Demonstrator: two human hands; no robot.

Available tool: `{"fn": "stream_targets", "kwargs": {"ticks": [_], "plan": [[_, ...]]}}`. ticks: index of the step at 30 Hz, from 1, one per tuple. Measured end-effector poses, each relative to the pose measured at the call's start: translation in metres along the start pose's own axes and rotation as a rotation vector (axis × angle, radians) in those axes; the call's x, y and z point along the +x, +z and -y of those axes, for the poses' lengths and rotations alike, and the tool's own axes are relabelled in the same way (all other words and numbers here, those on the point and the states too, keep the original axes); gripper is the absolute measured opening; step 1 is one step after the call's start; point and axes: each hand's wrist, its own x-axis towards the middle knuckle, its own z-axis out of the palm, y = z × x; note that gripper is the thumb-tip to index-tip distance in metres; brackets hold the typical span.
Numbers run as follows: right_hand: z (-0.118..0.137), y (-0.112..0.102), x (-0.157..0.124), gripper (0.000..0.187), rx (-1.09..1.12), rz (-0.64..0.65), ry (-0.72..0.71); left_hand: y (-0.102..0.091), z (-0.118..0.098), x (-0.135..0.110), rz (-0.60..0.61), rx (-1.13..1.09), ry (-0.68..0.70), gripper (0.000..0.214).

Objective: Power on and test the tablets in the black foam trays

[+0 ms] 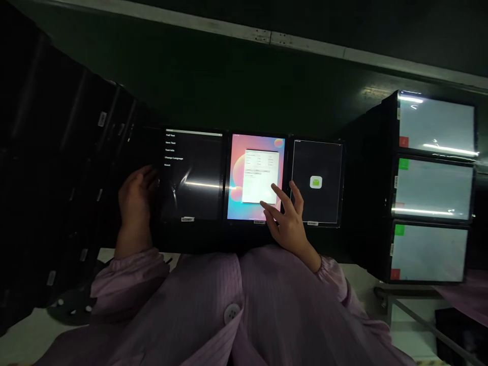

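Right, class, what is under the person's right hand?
The middle tablet, its pink and blue screen showing a white window. The right hand covers the screen's lower right corner, so what is there cannot be seen.

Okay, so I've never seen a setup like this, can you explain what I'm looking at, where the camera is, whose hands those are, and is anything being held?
There is no machine here. The single picture comes from a camera on a person's head, looking down at their own two hands and lilac striped coat.

Three tablets lie side by side on a dark surface:
- The left tablet shows a black text menu.
- The middle tablet shows a colourful screen with a white window.
- The right tablet shows a green icon.

The left hand rests at the left tablet's edge. The right hand spreads its fingers over the middle tablet's lower corner. Neither hand lifts anything.

At the far right, three lit screens are stacked.
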Motion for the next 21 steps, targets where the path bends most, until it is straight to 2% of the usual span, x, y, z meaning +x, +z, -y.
{"fn": "stream_targets", "kwargs": {"ticks": [5,8,15,18,21], "plan": [[0.009,0.005,0.013,0.036,-0.004,0.043,-0.015,-0.002,0.004,0.008,-0.002,-0.037,0.03,0.018],[0.012,0.01,0.02,0.033,-0.019,0.041,-0.031,-0.003,0.005,0.009,0.003,-0.045,0.048,0.02],[-0.009,-0.002,0.012,0.026,-0.042,-0.133,0.043,-0.003,0.006,0.01,0.004,-0.074,0.068,0.023],[-0.004,-0.005,0.012,0.027,-0.005,-0.079,-0.033,0.0,0.007,0.014,0.006,-0.075,0.074,0.022],[0.005,-0.006,0.014,0.02,0.078,0.037,-0.198,0.0,0.009,0.018,0.012,-0.076,0.085,0.023]]}}
